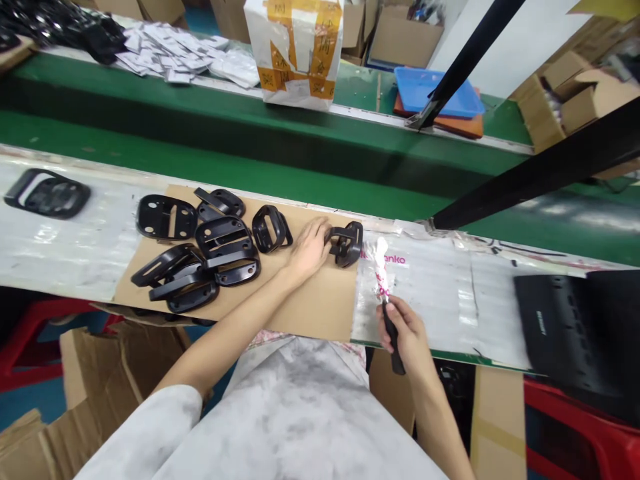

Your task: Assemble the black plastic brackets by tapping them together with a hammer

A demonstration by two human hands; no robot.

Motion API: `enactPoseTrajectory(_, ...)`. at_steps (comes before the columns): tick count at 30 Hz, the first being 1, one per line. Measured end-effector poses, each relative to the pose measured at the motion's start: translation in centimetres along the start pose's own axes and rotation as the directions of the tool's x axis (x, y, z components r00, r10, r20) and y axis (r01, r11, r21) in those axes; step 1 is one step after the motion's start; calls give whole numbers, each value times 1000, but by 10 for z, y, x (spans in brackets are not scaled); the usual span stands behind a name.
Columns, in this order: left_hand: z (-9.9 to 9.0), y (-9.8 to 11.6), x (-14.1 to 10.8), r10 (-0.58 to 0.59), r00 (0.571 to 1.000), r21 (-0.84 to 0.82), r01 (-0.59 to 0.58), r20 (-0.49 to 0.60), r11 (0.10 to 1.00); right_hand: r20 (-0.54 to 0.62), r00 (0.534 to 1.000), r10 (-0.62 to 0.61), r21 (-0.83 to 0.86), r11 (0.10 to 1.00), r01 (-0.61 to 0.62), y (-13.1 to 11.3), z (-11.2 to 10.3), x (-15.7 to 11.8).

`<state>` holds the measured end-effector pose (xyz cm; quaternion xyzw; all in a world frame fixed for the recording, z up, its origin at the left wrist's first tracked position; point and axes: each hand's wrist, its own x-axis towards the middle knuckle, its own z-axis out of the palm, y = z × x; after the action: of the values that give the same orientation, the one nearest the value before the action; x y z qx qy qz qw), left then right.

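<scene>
My left hand (309,248) reaches over the cardboard sheet (320,307), its fingers closed on the near edge of a black plastic bracket (349,244) at the sheet's right end. In my right hand (407,330) is a black-handled tool (393,337), its upper part wrapped in white and pink material and pointing away from me. Left of my left hand lies a single looped bracket (270,229). Beyond it, several more black brackets (227,243) are heaped together, some overlapping, with loops and round holes showing.
Another bracket (47,193) rests on the plastic-covered bench at far left. A black case-like object (565,327) stands at the right. Black posts (540,163) rise behind the bench. Across the green channel are a taped white package (295,53), a blue tray (440,90) and white packets (165,50).
</scene>
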<state>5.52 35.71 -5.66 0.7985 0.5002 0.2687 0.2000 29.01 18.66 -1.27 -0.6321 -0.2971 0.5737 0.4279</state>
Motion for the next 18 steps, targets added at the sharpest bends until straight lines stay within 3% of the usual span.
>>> enactPoseTrajectory(3, 7, -1, 3, -8, 1000, 57, 8, 7, 998, 31, 999, 38, 18, 999, -38, 14, 16, -13)
enactPoseTrajectory(6, 9, -3, 1, 7, 1000, 84, -9, 26, 996, 28, 1000, 1, -97, 995, 1, 23, 27, -10)
enactPoseTrajectory(11, 7, -3, 0, 6, 1000, 84, -9, 29, 996, 17, 1000, -18, -266, 964, 22, 24, 22, 7)
enactPoseTrajectory(15, 7, -2, 0, -5, 999, 100, 1, 32, 995, -9, 1000, 9, -231, 973, -11, 24, 17, 5)
enactPoseTrajectory(18, 7, -1, -1, -10, 999, 116, 6, 41, 993, -120, 992, -24, -152, 988, 6, 26, 23, -7)
